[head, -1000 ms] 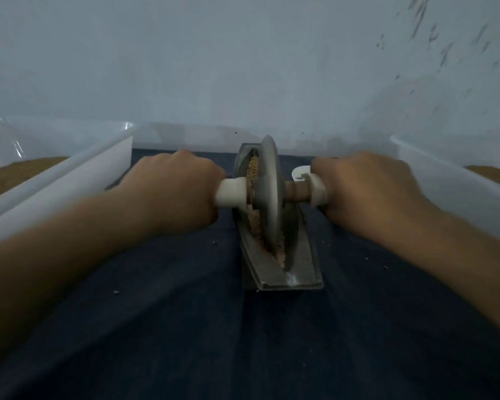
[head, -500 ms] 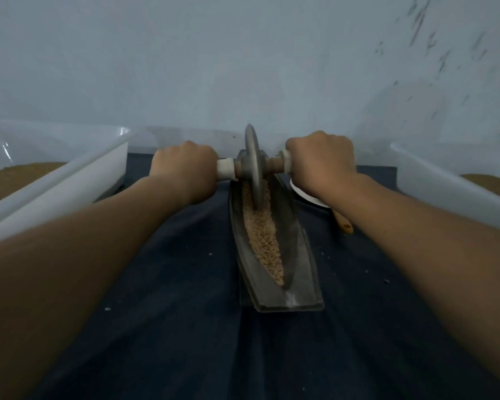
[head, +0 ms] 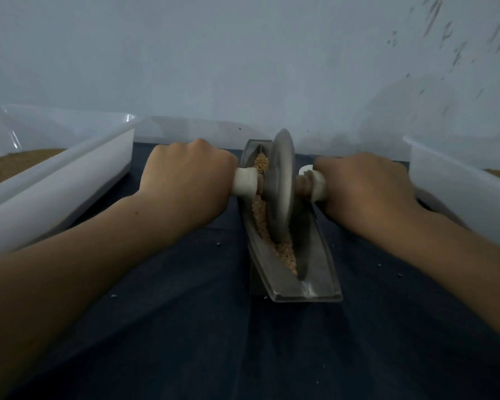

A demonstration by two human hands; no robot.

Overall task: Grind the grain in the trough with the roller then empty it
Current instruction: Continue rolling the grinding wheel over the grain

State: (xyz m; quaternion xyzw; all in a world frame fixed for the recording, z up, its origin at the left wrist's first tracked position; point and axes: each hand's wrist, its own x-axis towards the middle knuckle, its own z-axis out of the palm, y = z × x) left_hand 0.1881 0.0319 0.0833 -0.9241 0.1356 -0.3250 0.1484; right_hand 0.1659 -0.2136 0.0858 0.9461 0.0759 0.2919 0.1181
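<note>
A narrow boat-shaped metal trough (head: 321, 272) lies lengthwise on a dark blue cloth, with pale crushed grain (head: 285, 252) along its groove. A metal disc roller (head: 280, 189) stands on edge in the groove near the trough's middle. My left hand (head: 185, 180) grips the roller's white left handle. My right hand (head: 364, 189) grips the right handle, hiding most of it. More grain (head: 261, 163) shows beyond the disc at the trough's far end.
A white plastic bin (head: 70, 174) with brown grain stands at the left. Another white bin (head: 456, 183) holding brown grain stands at the right. A pale wall rises just behind the trough. Stray grains dot the dark blue cloth (head: 185, 327).
The roller went from mid-trough to the far end, then came back toward me to the middle. Both hands kept their grip on the handles.
</note>
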